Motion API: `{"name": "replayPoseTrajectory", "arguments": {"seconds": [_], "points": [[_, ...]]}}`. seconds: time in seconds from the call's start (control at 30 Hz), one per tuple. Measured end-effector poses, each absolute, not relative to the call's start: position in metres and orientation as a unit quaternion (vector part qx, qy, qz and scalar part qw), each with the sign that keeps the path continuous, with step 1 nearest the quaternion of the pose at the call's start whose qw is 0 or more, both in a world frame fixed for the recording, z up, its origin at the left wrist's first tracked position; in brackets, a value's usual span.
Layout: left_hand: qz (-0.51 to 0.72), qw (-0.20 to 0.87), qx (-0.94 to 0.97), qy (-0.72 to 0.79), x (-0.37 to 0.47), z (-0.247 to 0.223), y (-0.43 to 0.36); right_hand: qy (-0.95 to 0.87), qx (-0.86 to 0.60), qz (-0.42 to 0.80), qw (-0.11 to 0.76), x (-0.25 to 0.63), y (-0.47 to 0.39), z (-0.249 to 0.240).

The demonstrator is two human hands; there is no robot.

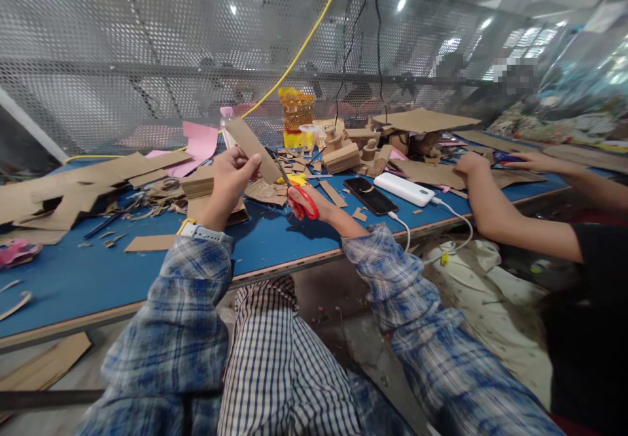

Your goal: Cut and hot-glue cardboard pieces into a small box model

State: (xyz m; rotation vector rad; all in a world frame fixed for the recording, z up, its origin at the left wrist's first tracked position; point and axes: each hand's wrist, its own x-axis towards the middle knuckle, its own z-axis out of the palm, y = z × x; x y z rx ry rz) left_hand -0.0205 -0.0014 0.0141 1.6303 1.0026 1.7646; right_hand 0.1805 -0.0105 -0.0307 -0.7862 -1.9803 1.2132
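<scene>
My left hand (233,178) pinches a rectangular strip of cardboard (252,148), held tilted above the table. In my right hand (321,208) is a pair of scissors with red handles (310,202). The scissor blades meet the lower right end of the strip; whether they are parted there I cannot tell. Below and behind my hands lie a stack of cardboard pieces (199,184), small cardboard scraps and a yellow item (297,180) partly hidden by the scissors.
A black phone (371,195) and a white power bank (403,189) with white cables lie to the right. Cardboard sheets (93,178) cover the left side of the blue table (275,246). A co-worker's hands (473,163) handle cardboard at right. A perforated metal screen (161,37) stands behind.
</scene>
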Motion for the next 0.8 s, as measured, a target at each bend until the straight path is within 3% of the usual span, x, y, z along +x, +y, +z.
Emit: {"name": "replayPoseTrajectory", "arguments": {"seconds": [0.8], "points": [[0.662,0.248,0.587,0.395,-0.0213,0.0109,-0.0015,-0.783,-0.325,0.422,0.321,0.1796,-0.0080,-0.0332]]}}
